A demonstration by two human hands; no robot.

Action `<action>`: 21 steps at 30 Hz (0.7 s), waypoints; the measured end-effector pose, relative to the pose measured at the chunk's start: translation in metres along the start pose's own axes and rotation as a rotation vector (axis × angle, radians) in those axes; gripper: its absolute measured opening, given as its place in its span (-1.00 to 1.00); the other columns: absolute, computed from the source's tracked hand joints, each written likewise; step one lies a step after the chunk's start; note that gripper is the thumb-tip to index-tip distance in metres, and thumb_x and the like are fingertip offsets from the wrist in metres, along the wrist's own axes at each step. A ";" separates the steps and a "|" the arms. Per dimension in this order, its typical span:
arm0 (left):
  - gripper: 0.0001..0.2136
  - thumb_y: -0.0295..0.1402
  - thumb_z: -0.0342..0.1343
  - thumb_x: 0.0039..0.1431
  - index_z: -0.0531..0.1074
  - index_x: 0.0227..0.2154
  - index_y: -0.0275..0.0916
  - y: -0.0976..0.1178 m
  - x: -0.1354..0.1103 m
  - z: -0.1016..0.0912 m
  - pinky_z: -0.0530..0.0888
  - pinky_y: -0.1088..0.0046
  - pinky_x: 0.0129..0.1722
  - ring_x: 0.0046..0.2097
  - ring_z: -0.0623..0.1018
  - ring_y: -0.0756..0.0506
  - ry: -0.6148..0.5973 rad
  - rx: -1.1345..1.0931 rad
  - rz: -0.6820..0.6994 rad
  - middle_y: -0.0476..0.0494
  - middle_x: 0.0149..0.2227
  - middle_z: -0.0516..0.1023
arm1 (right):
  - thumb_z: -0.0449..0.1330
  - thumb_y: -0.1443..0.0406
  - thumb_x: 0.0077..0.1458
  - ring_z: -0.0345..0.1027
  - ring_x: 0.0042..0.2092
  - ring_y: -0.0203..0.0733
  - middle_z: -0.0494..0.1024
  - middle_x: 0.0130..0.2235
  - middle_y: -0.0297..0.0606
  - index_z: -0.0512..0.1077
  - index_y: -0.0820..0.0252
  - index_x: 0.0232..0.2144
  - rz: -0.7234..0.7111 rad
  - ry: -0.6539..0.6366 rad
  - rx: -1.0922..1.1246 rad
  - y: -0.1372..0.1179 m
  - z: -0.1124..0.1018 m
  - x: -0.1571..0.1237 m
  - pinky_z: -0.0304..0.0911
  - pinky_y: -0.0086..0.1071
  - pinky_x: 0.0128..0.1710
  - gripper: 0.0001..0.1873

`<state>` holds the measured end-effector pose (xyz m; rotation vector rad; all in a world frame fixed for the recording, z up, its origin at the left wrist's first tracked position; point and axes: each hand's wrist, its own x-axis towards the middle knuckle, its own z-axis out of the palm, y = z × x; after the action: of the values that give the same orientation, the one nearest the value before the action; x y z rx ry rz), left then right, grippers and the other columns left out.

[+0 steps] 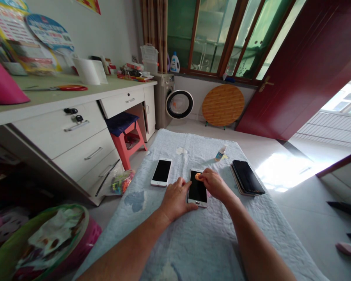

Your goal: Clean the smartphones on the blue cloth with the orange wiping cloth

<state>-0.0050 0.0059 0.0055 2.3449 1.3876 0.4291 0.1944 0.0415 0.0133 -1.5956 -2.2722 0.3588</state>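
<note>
A white phone with a dark screen [197, 191] lies on a pale blue cloth [193, 242]. My left hand [175, 199] rests on the cloth with its fingers curled against the phone's left edge. My right hand [213, 184] pinches a small orange object [197, 176] and presses it on the top of the screen. A second white phone [162, 172] lies apart to the left. To the right lies a stack of dark phones [247, 177].
A small spray bottle [220, 153] and a white scrap [181, 150] lie at the cloth's far end. A white desk with drawers [76, 128] and a red stool [128, 140] stand left. A green basket [41, 242] sits near left. A dark red door [304, 70] stands open right.
</note>
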 end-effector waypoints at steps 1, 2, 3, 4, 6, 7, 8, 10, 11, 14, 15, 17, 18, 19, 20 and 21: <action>-0.24 0.10 0.31 -0.16 0.33 0.10 -0.14 0.000 0.000 0.000 0.40 0.25 -0.05 -0.07 0.48 -0.25 0.001 0.002 0.003 -0.17 -0.04 0.38 | 0.00 0.51 0.12 0.31 -0.23 -0.25 0.46 -0.29 -0.20 0.56 0.25 -0.32 0.013 0.034 -0.011 0.001 0.003 0.001 0.14 -0.44 -0.17 -0.67; -0.25 0.09 0.32 -0.17 0.33 0.09 -0.14 -0.001 0.001 0.001 0.40 0.26 -0.05 -0.07 0.48 -0.25 0.001 0.004 0.005 -0.16 -0.05 0.38 | 0.00 0.52 0.12 0.30 -0.21 -0.25 0.45 -0.28 -0.19 0.55 0.26 -0.29 0.023 0.062 -0.021 0.002 0.006 0.003 0.14 -0.44 -0.15 -0.67; -0.25 0.08 0.32 -0.17 0.33 0.09 -0.13 -0.001 0.001 0.001 0.41 0.27 -0.06 -0.08 0.48 -0.24 0.000 0.005 0.007 -0.15 -0.05 0.38 | -0.01 0.53 0.11 0.29 -0.20 -0.24 0.45 -0.26 -0.19 0.55 0.27 -0.26 0.030 0.085 -0.030 0.003 0.009 0.004 0.14 -0.43 -0.13 -0.66; -0.25 0.08 0.33 -0.18 0.33 0.09 -0.13 -0.002 0.001 0.001 0.41 0.27 -0.06 -0.08 0.48 -0.24 -0.001 0.007 0.007 -0.15 -0.05 0.38 | -0.01 0.54 0.11 0.29 -0.19 -0.23 0.45 -0.24 -0.18 0.54 0.27 -0.24 0.031 0.098 -0.036 0.003 0.011 0.004 0.13 -0.43 -0.11 -0.65; -0.25 0.06 0.33 -0.18 0.32 0.10 -0.13 -0.003 0.001 0.002 0.40 0.27 -0.05 -0.07 0.47 -0.24 -0.007 0.008 0.009 -0.15 -0.05 0.37 | -0.01 0.53 0.11 0.29 -0.17 -0.22 0.46 -0.21 -0.16 0.54 0.27 -0.21 0.021 0.102 -0.027 0.002 0.014 0.005 0.13 -0.41 -0.09 -0.64; -0.25 0.06 0.33 -0.17 0.32 0.10 -0.13 -0.003 0.001 0.001 0.40 0.28 -0.06 -0.07 0.47 -0.24 -0.011 0.010 0.010 -0.15 -0.05 0.37 | -0.02 0.52 0.12 0.29 -0.17 -0.22 0.46 -0.20 -0.16 0.54 0.27 -0.21 0.010 0.094 -0.011 0.001 0.014 0.005 0.13 -0.42 -0.09 -0.64; -0.26 0.05 0.32 -0.16 0.32 0.10 -0.13 -0.003 0.001 0.001 0.41 0.28 -0.06 -0.07 0.47 -0.24 -0.015 0.011 0.011 -0.14 -0.05 0.37 | -0.02 0.52 0.12 0.30 -0.17 -0.23 0.46 -0.20 -0.16 0.54 0.27 -0.22 -0.003 0.084 0.009 0.000 0.014 0.004 0.13 -0.42 -0.09 -0.64; -0.27 0.05 0.31 -0.15 0.31 0.10 -0.11 -0.002 0.001 0.000 0.41 0.29 -0.08 -0.08 0.48 -0.23 -0.022 0.012 0.012 -0.14 -0.06 0.37 | -0.02 0.52 0.10 0.32 -0.18 -0.25 0.47 -0.22 -0.18 0.55 0.25 -0.25 -0.025 0.057 0.049 -0.003 0.011 0.002 0.14 -0.45 -0.11 -0.64; -0.26 0.05 0.31 -0.15 0.30 0.11 -0.10 -0.002 0.001 -0.001 0.41 0.29 -0.09 -0.09 0.48 -0.23 -0.025 0.010 0.010 -0.13 -0.06 0.37 | -0.02 0.53 0.08 0.33 -0.19 -0.26 0.47 -0.24 -0.20 0.55 0.25 -0.28 -0.032 0.039 0.060 -0.005 0.009 0.001 0.14 -0.46 -0.14 -0.64; -0.24 0.04 0.32 -0.17 0.28 0.13 -0.07 0.000 0.000 -0.003 0.41 0.30 -0.09 -0.09 0.48 -0.23 -0.027 -0.002 0.003 -0.12 -0.06 0.39 | 0.01 0.51 0.03 0.32 -0.26 -0.29 0.47 -0.30 -0.24 0.57 0.22 -0.38 -0.046 -0.046 0.053 -0.012 -0.001 -0.002 0.12 -0.47 -0.22 -0.67; -0.24 0.03 0.33 -0.17 0.28 0.13 -0.07 0.000 0.000 -0.003 0.41 0.30 -0.09 -0.09 0.48 -0.23 -0.027 -0.006 -0.001 -0.12 -0.06 0.39 | 0.03 0.50 0.02 0.31 -0.30 -0.31 0.47 -0.32 -0.25 0.57 0.21 -0.41 -0.053 -0.087 0.045 -0.014 -0.004 -0.003 0.10 -0.47 -0.26 -0.69; -0.25 0.02 0.33 -0.16 0.29 0.13 -0.09 0.000 -0.001 -0.003 0.41 0.29 -0.07 -0.05 0.48 -0.23 -0.030 -0.014 -0.009 -0.14 -0.04 0.39 | 0.06 0.47 0.01 0.28 -0.35 -0.33 0.46 -0.37 -0.28 0.59 0.17 -0.44 -0.073 -0.172 0.038 -0.018 -0.011 -0.005 0.07 -0.47 -0.32 -0.71; -0.25 0.02 0.33 -0.15 0.29 0.13 -0.11 0.000 -0.001 -0.003 0.41 0.29 -0.05 -0.03 0.47 -0.24 -0.032 -0.015 -0.012 -0.16 -0.02 0.39 | 0.07 0.46 0.00 0.27 -0.37 -0.34 0.46 -0.38 -0.29 0.60 0.16 -0.44 -0.080 -0.211 0.043 -0.020 -0.014 -0.007 0.06 -0.48 -0.34 -0.71; -0.25 0.01 0.33 -0.15 0.29 0.14 -0.13 0.000 -0.001 -0.003 0.40 0.28 -0.03 -0.01 0.46 -0.25 -0.035 -0.015 -0.016 -0.17 0.00 0.39 | 0.08 0.45 -0.02 0.26 -0.39 -0.35 0.46 -0.39 -0.30 0.60 0.15 -0.44 -0.083 -0.247 0.056 -0.021 -0.016 -0.008 0.05 -0.48 -0.37 -0.71; -0.24 0.01 0.33 -0.15 0.28 0.14 -0.14 0.000 -0.001 -0.002 0.40 0.27 -0.02 0.00 0.46 -0.25 -0.036 -0.014 -0.017 -0.19 0.01 0.38 | 0.09 0.45 -0.03 0.26 -0.40 -0.36 0.46 -0.39 -0.31 0.61 0.15 -0.44 -0.080 -0.278 0.075 -0.023 -0.019 -0.010 0.04 -0.48 -0.39 -0.72; -0.23 0.01 0.34 -0.15 0.28 0.14 -0.15 0.000 0.000 -0.001 0.40 0.27 -0.02 0.01 0.46 -0.25 -0.034 -0.011 -0.016 -0.20 0.01 0.38 | 0.10 0.44 -0.04 0.26 -0.40 -0.36 0.47 -0.38 -0.31 0.61 0.16 -0.44 -0.074 -0.308 0.098 -0.025 -0.021 -0.011 0.04 -0.49 -0.40 -0.73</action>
<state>-0.0062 0.0060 0.0065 2.3197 1.3842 0.3902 0.1850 0.0228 0.0405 -1.4887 -2.4844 0.7299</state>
